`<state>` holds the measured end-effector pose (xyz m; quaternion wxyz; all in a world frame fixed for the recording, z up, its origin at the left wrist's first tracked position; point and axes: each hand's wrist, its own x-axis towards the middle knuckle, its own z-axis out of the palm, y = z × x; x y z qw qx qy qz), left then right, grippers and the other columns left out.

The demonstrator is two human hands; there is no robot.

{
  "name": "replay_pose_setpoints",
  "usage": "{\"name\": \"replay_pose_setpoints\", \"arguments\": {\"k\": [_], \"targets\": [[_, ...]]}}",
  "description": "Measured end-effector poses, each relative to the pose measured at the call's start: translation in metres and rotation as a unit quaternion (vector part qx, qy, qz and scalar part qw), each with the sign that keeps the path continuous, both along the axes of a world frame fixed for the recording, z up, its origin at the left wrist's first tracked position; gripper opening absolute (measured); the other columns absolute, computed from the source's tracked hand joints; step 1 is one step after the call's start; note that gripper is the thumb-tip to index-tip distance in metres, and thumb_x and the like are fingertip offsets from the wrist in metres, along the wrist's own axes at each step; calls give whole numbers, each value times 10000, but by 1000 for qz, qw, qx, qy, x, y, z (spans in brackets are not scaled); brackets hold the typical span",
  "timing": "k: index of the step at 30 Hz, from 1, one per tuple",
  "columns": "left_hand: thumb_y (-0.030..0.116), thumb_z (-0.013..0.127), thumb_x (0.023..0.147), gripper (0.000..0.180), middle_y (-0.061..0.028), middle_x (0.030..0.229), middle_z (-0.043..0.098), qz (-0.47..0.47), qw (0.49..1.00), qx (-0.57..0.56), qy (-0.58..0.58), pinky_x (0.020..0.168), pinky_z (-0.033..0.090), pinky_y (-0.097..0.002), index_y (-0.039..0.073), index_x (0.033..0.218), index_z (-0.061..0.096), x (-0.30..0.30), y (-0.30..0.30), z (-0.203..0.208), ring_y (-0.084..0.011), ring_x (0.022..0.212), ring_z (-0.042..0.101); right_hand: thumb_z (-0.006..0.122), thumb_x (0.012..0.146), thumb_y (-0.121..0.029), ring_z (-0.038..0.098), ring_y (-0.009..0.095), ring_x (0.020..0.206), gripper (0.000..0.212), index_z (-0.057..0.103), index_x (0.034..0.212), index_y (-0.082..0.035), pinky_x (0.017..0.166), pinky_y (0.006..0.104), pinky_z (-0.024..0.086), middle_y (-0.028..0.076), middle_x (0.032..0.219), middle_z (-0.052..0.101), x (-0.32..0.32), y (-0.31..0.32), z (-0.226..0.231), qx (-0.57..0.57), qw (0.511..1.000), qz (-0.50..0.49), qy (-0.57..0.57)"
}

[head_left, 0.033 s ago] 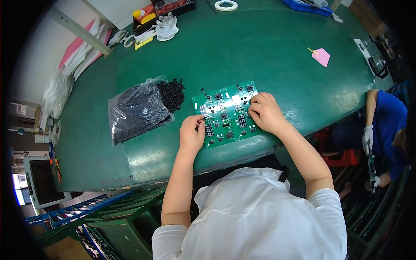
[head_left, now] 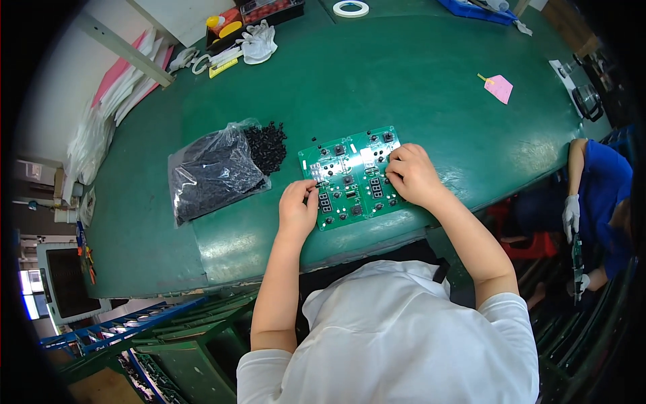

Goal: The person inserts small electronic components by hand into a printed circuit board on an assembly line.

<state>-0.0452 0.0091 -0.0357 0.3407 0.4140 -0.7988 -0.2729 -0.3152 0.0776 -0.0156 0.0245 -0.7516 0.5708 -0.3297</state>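
Note:
A green circuit board with black buttons and two digit displays lies flat on the table in front of me. At its left edge my left hand has thumb and forefinger closed together; whatever sits between them is too small to make out. Over the right edge, my right hand rests with curled fingers, their tips on the board and their contents hidden. Left of the board lies a clear plastic bag full of small black parts. A heap of loose black parts spills from its mouth.
One black part lies beyond the board. White gloves, a yellow-handled tool and a black bin are at the far left. A tape roll and pink tag lie farther off. A gloved co-worker sits at right.

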Motion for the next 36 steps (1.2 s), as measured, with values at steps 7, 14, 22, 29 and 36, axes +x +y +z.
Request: {"name": "replay_pose_setpoints", "arguments": {"k": [7,14,22,29,36], "targets": [[-19,611,766,143,-132,887,645,-14,997,-66,23,742,494,-369,18,901,638,7,4,-2,-293,821,615,644,701,-78,535,273,889,27,630,704,-55,841,419,413,70,824,565,1,1,4,5,1000,5,-6],[9,644,749,105,-118,860,630,-19,998,-50,17,740,477,-385,23,852,637,11,-5,-5,-302,821,604,621,726,-102,547,274,865,51,635,734,-54,821,415,425,71,811,581,10,-23,23,11,1000,7,-16],[72,671,738,59,-96,774,582,-36,985,-156,-62,703,430,-398,44,785,649,17,-1,12,-287,757,558,616,756,-165,619,338,782,157,643,855,-46,694,426,492,162,806,645,75,-154,27,230,973,20,-14],[101,631,746,64,-102,767,562,-47,972,-198,-115,662,412,-419,89,803,659,21,4,-17,-287,753,545,608,675,-88,631,357,931,224,696,869,-18,815,442,503,223,978,648,107,-182,18,347,927,45,134],[90,621,757,129,-86,833,572,77,977,-179,-92,746,400,-424,85,885,636,42,-45,-4,-298,844,545,575,780,-159,630,370,821,164,674,833,-39,727,429,513,180,850,663,61,-166,10,153,980,-33,-121]]}}
